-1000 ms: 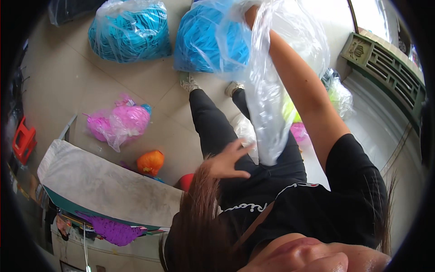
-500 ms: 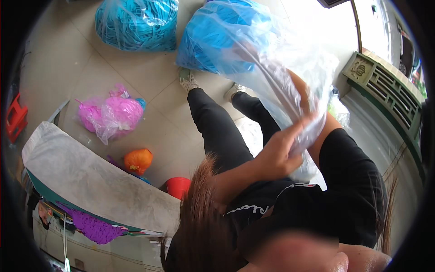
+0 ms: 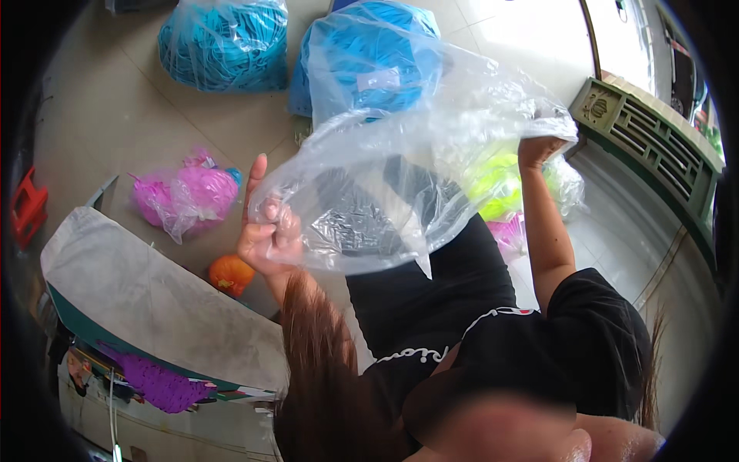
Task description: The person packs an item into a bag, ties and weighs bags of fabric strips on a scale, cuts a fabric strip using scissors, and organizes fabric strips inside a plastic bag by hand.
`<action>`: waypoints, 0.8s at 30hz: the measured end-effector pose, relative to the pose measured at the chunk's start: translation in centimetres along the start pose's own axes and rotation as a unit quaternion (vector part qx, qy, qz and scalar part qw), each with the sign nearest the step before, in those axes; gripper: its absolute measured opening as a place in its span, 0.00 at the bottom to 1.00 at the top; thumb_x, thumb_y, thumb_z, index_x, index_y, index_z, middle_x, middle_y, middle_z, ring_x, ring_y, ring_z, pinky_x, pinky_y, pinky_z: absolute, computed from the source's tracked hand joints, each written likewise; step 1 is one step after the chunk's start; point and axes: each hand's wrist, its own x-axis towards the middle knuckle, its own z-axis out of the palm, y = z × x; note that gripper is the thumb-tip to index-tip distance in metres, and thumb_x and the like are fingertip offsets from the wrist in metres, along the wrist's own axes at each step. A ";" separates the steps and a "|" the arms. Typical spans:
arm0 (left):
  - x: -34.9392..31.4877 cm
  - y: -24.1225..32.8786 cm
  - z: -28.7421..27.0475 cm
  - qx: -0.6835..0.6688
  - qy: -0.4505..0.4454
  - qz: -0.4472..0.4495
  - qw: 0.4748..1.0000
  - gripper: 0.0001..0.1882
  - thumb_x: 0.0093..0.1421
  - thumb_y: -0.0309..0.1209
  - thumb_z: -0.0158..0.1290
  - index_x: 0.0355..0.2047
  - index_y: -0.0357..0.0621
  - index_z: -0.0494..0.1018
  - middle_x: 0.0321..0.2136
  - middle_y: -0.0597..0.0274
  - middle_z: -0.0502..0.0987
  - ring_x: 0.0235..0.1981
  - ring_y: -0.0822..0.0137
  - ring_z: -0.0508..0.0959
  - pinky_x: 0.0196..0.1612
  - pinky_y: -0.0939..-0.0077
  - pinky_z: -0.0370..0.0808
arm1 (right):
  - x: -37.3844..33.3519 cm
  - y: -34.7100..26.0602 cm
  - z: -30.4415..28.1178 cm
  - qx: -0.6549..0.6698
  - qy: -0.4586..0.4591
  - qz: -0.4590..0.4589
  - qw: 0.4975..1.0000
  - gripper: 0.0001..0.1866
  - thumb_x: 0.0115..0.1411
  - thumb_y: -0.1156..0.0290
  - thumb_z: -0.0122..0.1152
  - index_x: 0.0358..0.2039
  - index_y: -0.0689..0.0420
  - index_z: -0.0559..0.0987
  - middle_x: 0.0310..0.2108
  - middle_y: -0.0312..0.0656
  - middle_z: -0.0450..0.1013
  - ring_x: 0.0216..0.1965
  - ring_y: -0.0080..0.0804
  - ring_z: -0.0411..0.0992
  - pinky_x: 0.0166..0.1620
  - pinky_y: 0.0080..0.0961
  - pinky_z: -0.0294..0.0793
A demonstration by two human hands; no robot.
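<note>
A large clear plastic bag (image 3: 369, 185) is spread wide between my two hands, its mouth facing me. My left hand (image 3: 271, 235) grips the left side of the rim, the index finger pointing up outside the plastic. At the right, my right hand (image 3: 543, 150) is closed on the other side of the rim, its fingertips covered by the film. Through the bag I see my dark trousers. Just beyond it stands a clear bag of blue strips (image 3: 369, 54), partly behind the film.
Another bag of blue strips (image 3: 227, 46) stands far left. Pink bundles in plastic (image 3: 188, 196) and an orange bundle (image 3: 231, 274) lie on the floor at left. A pale bench or table top (image 3: 154, 277) runs along the lower left. Yellow-green bundles (image 3: 500, 185) sit at right, near a green railing (image 3: 654, 138).
The bag was bunched up along my right arm; now it is stretched open. My left hand has moved left, and my right hand has come up to the right edge.
</note>
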 end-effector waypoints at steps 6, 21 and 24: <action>0.8 -0.2 2.5 0.149 0.086 0.036 0.985 0.45 0.38 0.20 0.44 0.63 0.36 0.49 0.31 0.53 0.71 0.21 0.70 0.69 0.19 0.85 0.67 | 3.9 -7.0 1.1 -0.143 -0.009 -0.093 0.985 0.44 0.44 0.59 0.67 0.61 0.56 0.60 0.58 0.53 0.60 0.61 0.56 0.52 0.63 0.47 0.46; 5.8 -13.4 -8.3 0.609 0.096 -0.001 0.787 0.54 0.46 0.36 0.66 0.64 0.37 0.43 0.63 0.51 0.50 0.64 0.59 0.48 0.66 0.66 0.42 | 17.0 -26.2 -4.1 0.138 -0.391 -0.416 0.809 0.52 0.42 0.55 0.72 0.63 0.57 0.54 0.61 0.52 0.55 0.63 0.51 0.50 0.64 0.44 0.50; 16.3 -16.7 -9.1 0.727 0.015 0.067 0.683 0.37 0.50 0.32 0.63 0.58 0.36 0.59 0.55 0.55 0.65 0.54 0.64 0.64 0.57 0.69 0.60 | 14.9 -20.8 8.5 -0.036 -0.411 -0.427 0.805 0.52 0.46 0.45 0.66 0.65 0.54 0.53 0.61 0.55 0.57 0.64 0.45 0.53 0.65 0.39 0.49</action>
